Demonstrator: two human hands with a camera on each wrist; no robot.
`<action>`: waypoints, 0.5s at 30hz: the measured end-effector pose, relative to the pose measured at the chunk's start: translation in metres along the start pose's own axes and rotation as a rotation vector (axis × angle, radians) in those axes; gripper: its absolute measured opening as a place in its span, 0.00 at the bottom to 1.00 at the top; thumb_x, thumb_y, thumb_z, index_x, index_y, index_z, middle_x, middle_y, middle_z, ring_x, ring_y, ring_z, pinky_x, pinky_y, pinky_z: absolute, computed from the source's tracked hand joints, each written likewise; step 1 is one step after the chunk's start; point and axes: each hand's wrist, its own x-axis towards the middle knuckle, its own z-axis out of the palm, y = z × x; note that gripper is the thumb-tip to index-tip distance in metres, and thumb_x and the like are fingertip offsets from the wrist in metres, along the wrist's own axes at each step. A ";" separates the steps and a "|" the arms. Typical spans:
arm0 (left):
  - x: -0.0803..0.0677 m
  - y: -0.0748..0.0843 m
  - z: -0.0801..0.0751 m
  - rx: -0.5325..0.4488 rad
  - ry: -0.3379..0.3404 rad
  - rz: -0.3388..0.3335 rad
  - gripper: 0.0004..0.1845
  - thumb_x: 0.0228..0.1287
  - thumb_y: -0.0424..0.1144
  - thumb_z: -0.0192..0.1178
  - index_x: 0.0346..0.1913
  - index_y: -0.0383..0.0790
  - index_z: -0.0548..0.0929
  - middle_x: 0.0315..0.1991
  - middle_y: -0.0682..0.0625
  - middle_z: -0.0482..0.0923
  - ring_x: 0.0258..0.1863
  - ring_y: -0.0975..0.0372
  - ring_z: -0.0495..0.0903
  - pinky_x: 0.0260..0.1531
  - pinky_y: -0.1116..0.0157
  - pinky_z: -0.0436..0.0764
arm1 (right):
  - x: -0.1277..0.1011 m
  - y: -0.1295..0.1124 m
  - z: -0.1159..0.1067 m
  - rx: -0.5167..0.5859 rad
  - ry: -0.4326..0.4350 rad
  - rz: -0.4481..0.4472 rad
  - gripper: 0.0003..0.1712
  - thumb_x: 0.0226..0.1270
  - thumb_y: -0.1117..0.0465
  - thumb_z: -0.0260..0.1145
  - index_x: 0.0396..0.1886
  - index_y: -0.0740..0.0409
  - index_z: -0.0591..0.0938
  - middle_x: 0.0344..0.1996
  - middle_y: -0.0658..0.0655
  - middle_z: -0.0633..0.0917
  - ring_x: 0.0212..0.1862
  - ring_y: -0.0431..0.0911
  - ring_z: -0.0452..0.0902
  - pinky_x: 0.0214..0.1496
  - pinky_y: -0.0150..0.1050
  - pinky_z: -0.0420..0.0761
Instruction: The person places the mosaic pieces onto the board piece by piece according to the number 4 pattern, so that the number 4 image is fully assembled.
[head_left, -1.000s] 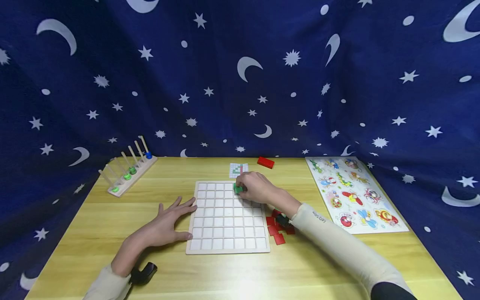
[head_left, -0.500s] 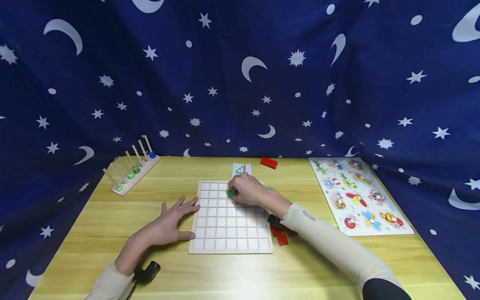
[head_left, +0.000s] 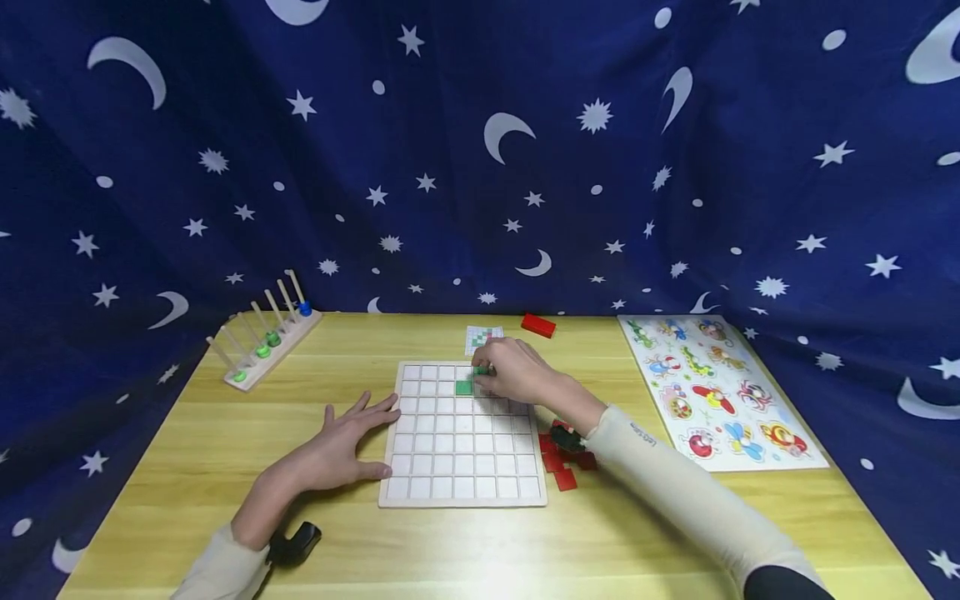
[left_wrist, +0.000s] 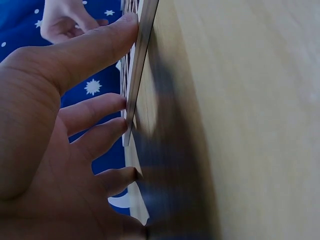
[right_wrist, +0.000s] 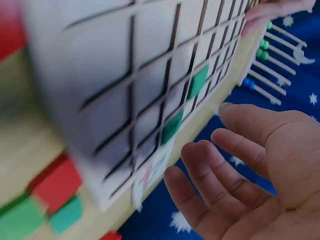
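A white gridded board (head_left: pixel 453 465) lies on the table. My left hand (head_left: pixel 330 450) rests at its left edge with fingers spread, the thumb and some fingertips touching the edge in the left wrist view. Two green square tiles sit in neighbouring rows of cells near the far edge: one green tile (right_wrist: pixel 198 82) in the second row, another green tile (right_wrist: pixel 172 127) in the far row. My right hand (head_left: pixel 517 371) hovers over that far part, partly covering the far-row tile. In the right wrist view its fingers are loosely bent, with nothing between them.
A pattern card (head_left: pixel 477 337) lies beyond the board, beside a red block (head_left: pixel 538 325). Red tiles (head_left: pixel 558 467) are scattered right of the board; green ones (right_wrist: pixel 22 217) show in the right wrist view. A peg stand (head_left: pixel 273 354) is at left, an insect picture board (head_left: pixel 712 400) at right.
My right hand has let go of the green tile it pinched half a second ago and moved slightly right. That tile now lies in a second-row cell. The left hand stays put.
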 end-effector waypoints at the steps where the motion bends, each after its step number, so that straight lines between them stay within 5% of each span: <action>1: 0.000 0.000 -0.001 0.002 0.004 0.000 0.44 0.53 0.50 0.76 0.72 0.43 0.71 0.78 0.49 0.53 0.77 0.40 0.42 0.56 0.22 0.29 | -0.003 0.003 -0.003 -0.008 0.018 0.016 0.06 0.60 0.64 0.74 0.38 0.57 0.89 0.35 0.53 0.88 0.36 0.45 0.83 0.34 0.40 0.82; 15: 0.000 0.002 -0.002 -0.011 0.004 0.000 0.44 0.52 0.49 0.76 0.72 0.42 0.72 0.78 0.49 0.54 0.76 0.39 0.43 0.57 0.23 0.30 | -0.052 0.034 -0.029 -0.086 -0.016 0.112 0.10 0.60 0.61 0.75 0.40 0.60 0.88 0.35 0.57 0.87 0.35 0.47 0.83 0.36 0.43 0.83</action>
